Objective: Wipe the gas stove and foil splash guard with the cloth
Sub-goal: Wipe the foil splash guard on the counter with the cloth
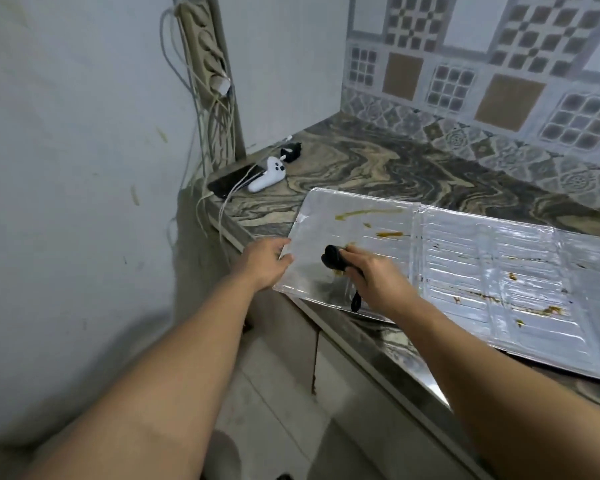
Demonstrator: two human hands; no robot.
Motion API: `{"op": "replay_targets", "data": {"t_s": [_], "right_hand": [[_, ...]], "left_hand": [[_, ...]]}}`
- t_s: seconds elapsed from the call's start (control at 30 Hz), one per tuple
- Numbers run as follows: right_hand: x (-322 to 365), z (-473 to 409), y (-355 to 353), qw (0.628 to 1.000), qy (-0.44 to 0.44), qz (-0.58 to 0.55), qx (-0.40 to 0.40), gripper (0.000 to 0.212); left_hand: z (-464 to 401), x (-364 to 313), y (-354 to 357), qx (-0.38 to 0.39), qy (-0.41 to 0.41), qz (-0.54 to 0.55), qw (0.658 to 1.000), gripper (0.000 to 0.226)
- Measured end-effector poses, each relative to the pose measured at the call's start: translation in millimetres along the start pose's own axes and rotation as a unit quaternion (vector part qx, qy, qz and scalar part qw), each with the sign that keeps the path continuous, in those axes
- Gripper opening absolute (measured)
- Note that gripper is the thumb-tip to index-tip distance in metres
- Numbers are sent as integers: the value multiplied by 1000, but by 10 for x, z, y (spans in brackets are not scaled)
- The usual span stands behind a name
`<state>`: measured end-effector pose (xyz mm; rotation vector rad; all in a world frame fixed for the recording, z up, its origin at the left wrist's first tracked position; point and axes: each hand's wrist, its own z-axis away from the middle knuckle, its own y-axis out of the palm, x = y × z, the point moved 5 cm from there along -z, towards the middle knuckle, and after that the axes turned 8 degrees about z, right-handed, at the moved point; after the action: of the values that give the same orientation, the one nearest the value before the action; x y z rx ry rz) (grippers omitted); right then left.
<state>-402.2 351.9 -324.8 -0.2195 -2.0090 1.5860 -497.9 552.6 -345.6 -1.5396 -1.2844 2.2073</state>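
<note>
Ideally, w/ the foil guard [465,271] pinned at its edge by the left hand [264,259], stains are rubbed w/ the cloth [333,258] balled in the clenched right hand [374,275].

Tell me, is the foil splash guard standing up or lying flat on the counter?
Lying flat. The foil splash guard is unfolded, panels spread across the counter, left hand steadying its edge while the right hand wipes with the cloth.

both forearms extended, left hand [262,259] pinching with thumb on top, right hand [373,273] fisted
</note>
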Motion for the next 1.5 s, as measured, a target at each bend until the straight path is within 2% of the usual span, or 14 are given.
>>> {"op": "replay_targets", "data": {"t_s": [0.2,0.4,0.53,0.77,0.97,1.23,1.37,1.5], "right_hand": [[78,-219,194,998,41,54,-8,43],[53,-331,406,988,-9,150,-20,47],[83,-313,593,985,-62,159,15,44],[28,-315,629,993,-55,91,58,52],[-28,-391,665,981,-114,118,108,53],[-144,-472,702,958,-197,165,128,52],[-155,-482,717,957,-201,173,119,51],[-198,-503,735,962,-176,167,125,53]], "left_hand": [[-467,150,54,64,52,-106,991,58],[-800,216,187,106,110,-195,969,60],[-839,378,325,105,111,-239,959,60],[-827,369,339,94,111,-240,960,59],[-808,284,381,118,88,-231,962,55],[-802,245,405,109,80,-240,961,56],[-775,237,473,86,88,-249,961,59],[-775,216,489,74,132,-280,948,61]]}}
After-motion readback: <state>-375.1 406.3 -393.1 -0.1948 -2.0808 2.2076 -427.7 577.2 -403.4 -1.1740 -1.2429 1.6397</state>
